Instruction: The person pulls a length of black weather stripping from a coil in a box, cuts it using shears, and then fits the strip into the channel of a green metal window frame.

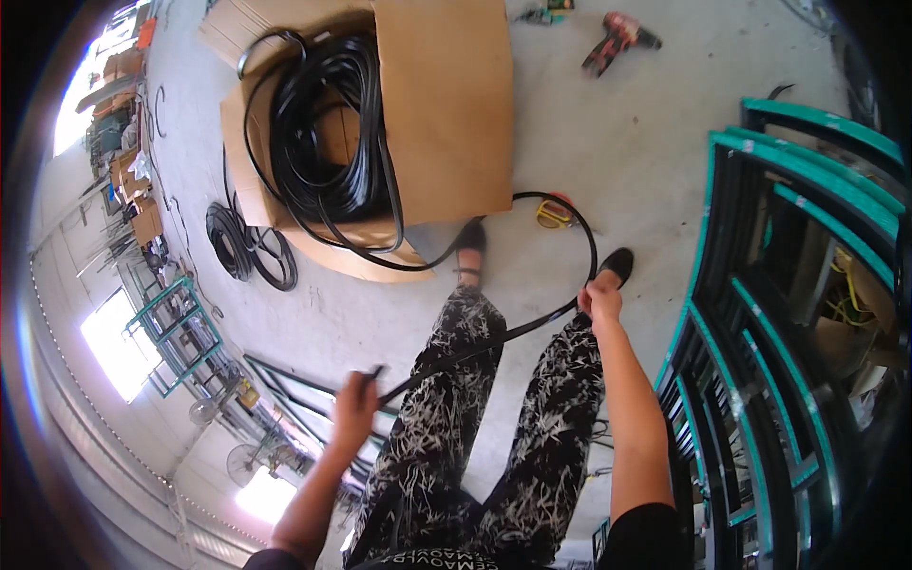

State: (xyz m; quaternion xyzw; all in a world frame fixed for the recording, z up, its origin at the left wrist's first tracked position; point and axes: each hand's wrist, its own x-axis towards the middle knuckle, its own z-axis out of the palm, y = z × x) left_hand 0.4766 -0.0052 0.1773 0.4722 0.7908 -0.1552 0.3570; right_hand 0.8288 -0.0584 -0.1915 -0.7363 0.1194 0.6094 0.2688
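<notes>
Your black top has short sleeves and white lettering; your black trousers carry a pale, spiky print above dark shoes.

Left hand, right hand curled

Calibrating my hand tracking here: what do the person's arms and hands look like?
The left hand, somewhat blurred, and right hand wear no gloves. The forearms are uncovered, with no visible cables or markings. A black right sleeve and dark left sleeve show at the lower edge.
</notes>
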